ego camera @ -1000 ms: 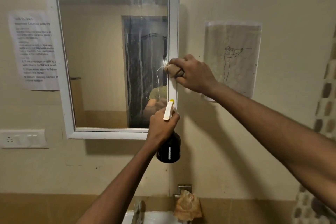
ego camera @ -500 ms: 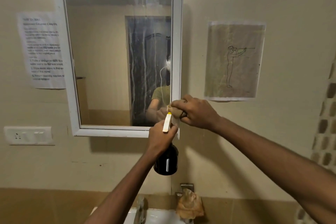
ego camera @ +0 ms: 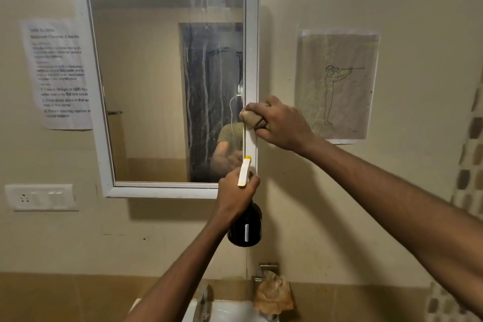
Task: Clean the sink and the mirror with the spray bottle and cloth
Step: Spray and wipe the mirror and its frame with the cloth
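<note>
A white-framed mirror hangs on the wall, with pale streaks running down its right part. My right hand grips a bunched tan cloth and presses it on the mirror's right frame edge. Below it, my left hand grips the neck of a dark spray bottle with a white and yellow nozzle pointing up. The white sink shows only partly at the bottom edge.
A metal tap rises at the sink's back. A crumpled orange-brown rag hangs on a wall holder beside it. A printed notice is left of the mirror, a drawing sheet right, a switch plate lower left.
My right hand with the cloth slid down the mirror's right frame, then came back up to mid height. The left hand with the bottle stayed near the lower right corner.
</note>
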